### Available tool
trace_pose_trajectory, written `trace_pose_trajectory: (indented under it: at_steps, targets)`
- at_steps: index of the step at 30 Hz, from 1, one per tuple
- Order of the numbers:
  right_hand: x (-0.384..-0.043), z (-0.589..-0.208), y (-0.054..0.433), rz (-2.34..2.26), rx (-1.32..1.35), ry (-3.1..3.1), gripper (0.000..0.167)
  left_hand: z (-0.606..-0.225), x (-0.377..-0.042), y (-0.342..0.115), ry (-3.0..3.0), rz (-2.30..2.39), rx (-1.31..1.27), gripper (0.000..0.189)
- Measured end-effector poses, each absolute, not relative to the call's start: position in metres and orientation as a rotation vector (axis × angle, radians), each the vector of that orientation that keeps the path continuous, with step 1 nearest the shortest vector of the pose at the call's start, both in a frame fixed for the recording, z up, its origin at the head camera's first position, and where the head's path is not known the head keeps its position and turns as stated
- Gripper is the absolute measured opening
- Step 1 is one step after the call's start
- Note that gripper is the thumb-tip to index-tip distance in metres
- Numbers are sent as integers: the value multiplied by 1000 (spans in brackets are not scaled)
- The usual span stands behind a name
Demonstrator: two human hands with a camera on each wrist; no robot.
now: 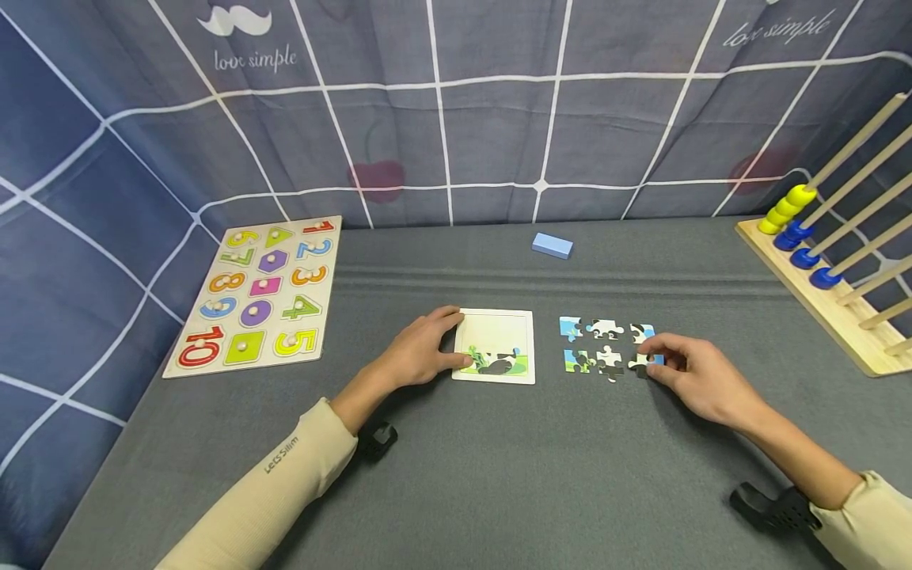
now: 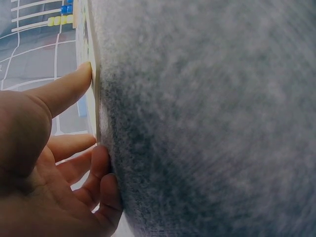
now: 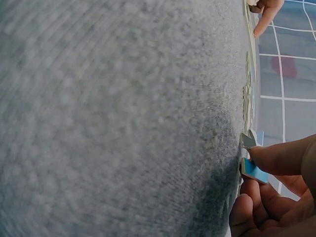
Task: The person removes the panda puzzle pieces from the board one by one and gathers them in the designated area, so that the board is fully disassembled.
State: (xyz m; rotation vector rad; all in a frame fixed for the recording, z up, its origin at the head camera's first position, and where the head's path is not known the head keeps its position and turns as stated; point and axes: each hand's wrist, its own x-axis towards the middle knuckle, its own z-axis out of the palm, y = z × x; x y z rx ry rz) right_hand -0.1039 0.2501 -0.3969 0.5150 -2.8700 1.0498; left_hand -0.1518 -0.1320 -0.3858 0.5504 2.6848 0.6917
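Observation:
A square puzzle tray [image 1: 495, 328] lies on the table, its picture of a black-and-white animal on grass filling only the lower part. My left hand [image 1: 416, 348] holds the tray by its left side, thumb over the lower left edge and index finger at the upper left corner. To the right, my right hand [image 1: 705, 384] pinches a blue, black and white puzzle piece [image 3: 254, 170] between thumb and fingers, close over the table. Beside it, several loose pieces form two rows, among them a green-and-blue puzzle piece [image 1: 577, 361] and a white-and-black puzzle piece [image 1: 606, 328].
A number and shape peg board [image 1: 238, 313] lies at the left. Behind the loose pieces sits a light blue block [image 1: 552, 245]. At the right stands a wooden bead counter [image 1: 819, 297] with upright rods. A grey grid-patterned curtain [image 1: 492, 134] hangs along the back.

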Motion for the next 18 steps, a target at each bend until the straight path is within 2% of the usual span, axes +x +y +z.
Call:
trace_pose_trajectory:
  at_steps: [18]
  targets:
    - [-105,-401,251,886,499,-2883,24,-386,-152,-131,2684,689,550,72]
